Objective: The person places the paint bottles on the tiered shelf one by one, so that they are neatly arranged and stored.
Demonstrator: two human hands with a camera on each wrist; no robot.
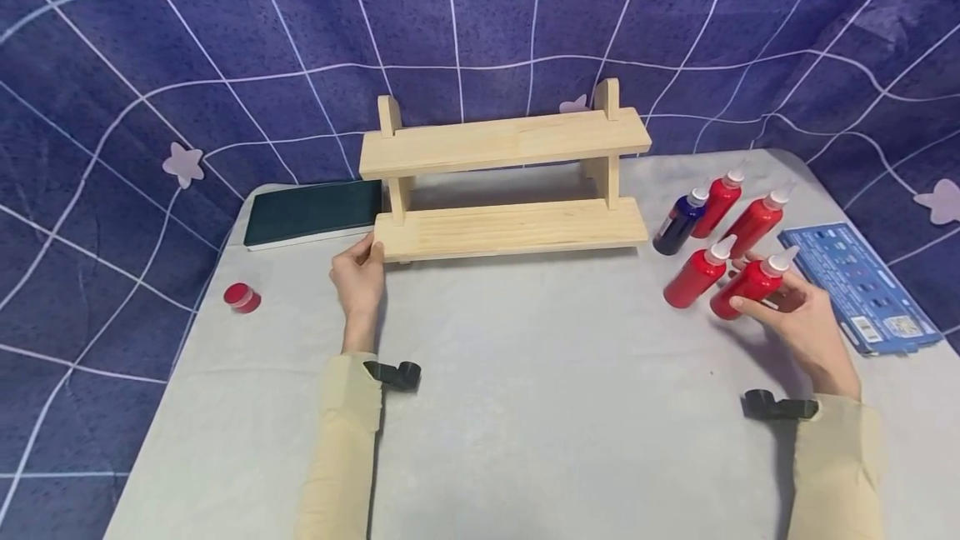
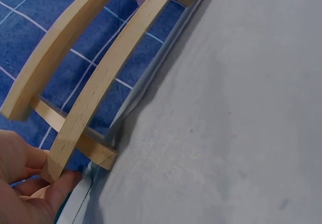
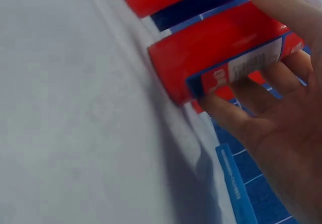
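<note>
Here, left hand [image 1: 358, 280] pinches two-tier pale-wood shelf [image 1: 510, 227], lengthwise along table's [image 1: 525, 373] far edge; right hand [image 1: 806, 325] grips nozzle-up red plastic bottle [image 1: 746, 283].

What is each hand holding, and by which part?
Left hand: wooden shelf, by the lower board's left end. Right hand: front-right red bottle, by its body.
</note>
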